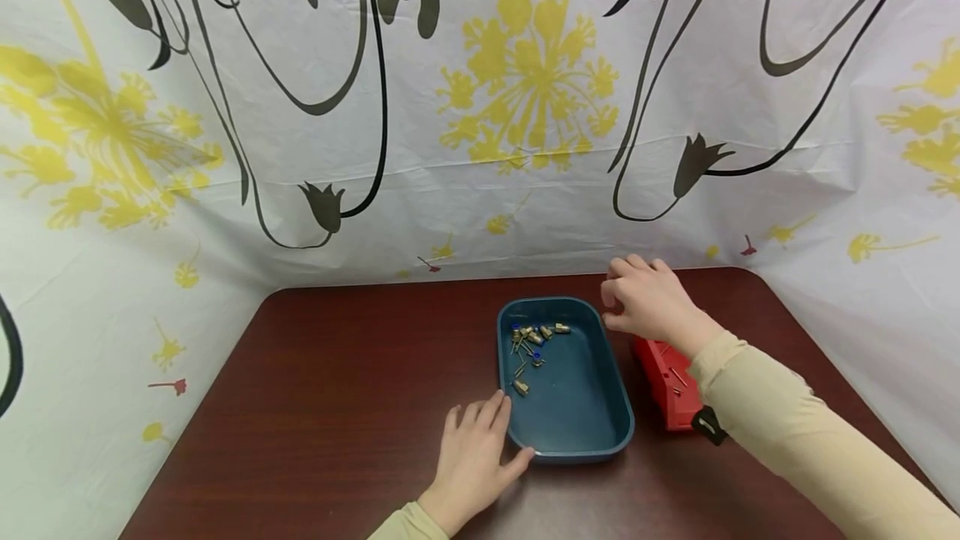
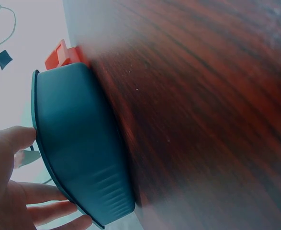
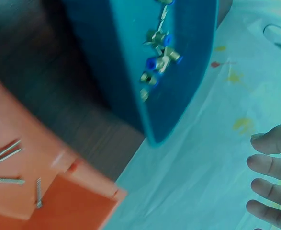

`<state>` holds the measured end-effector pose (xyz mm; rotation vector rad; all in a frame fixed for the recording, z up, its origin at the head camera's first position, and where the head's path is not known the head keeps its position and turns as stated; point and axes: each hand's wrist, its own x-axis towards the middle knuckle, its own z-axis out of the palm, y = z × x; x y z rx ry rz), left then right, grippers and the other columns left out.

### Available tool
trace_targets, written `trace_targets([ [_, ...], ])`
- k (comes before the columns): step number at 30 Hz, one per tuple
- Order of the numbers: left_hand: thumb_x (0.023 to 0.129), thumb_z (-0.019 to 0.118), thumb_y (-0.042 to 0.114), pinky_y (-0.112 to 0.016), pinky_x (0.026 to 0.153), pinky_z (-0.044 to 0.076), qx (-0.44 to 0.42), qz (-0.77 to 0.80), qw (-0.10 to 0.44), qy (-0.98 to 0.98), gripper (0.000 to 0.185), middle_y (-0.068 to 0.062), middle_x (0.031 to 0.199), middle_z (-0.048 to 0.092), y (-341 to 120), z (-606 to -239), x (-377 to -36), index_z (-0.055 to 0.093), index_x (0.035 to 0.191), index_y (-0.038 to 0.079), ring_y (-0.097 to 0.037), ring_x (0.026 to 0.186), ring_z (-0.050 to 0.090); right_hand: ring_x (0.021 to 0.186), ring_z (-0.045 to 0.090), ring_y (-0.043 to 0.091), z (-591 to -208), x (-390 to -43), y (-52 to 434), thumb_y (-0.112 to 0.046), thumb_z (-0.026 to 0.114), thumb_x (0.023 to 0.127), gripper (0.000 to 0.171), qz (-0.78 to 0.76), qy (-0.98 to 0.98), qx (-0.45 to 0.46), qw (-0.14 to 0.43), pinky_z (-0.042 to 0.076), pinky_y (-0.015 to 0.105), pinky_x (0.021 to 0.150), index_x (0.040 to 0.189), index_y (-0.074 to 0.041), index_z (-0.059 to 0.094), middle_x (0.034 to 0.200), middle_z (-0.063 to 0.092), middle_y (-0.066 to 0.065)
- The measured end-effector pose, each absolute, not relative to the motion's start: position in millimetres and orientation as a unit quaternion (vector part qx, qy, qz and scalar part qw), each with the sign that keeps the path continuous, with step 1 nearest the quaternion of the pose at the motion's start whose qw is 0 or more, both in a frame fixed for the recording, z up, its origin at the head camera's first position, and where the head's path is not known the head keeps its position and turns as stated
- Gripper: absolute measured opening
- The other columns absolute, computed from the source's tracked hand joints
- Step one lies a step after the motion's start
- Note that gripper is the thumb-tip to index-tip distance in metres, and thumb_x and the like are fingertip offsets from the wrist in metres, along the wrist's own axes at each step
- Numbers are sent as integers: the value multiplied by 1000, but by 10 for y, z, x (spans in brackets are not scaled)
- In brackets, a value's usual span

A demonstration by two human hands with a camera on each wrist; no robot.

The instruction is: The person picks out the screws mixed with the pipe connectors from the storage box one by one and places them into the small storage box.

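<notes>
A blue tray [image 1: 581,419] holds several brass pneumatic fittings [image 1: 535,337] with blue collars, gathered toward its left side, and some screws [image 1: 519,370] among them. At the tray's near left corner my left hand [image 1: 472,457] rests its fingertips and thumb on the rim, fingers extended. My right hand [image 1: 651,302] hovers by the tray's far right edge, above the table. Its fingers are loosely bent, and in the right wrist view they are spread apart with nothing between them.
A red bin [image 1: 670,398] stands right of the tray, partly hidden under the right forearm. Several screws [image 3: 7,181] lie in it. Behind the brown table [image 1: 360,390] hangs a white patterned cloth [image 1: 420,232].
</notes>
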<state>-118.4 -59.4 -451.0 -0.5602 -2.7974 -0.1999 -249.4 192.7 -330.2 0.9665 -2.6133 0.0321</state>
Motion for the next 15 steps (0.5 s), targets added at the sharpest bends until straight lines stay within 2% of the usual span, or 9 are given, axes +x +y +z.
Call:
trace_targets([
  [9, 77, 54, 55, -51, 83, 32, -194, -73, 140, -968, 65, -5, 123, 50, -598, -4509, -1185, 54, 122, 8, -22, 101, 48, 78, 41, 23, -3289, -2534, 1546, -25, 72, 68, 14, 4, -913, 371, 169, 29, 37, 61, 64, -20, 60, 79, 46, 1],
  [15, 77, 53, 57, -51, 83, 32, -191, -69, 134, -970, 66, -5, 123, 50, -601, -4501, -1188, 54, 122, 9, -21, 101, 48, 77, 41, 22, -3334, -2568, 1336, -31, 74, 67, 20, -3, -913, 377, 158, 28, 36, 61, 63, -22, 57, 82, 47, 1],
])
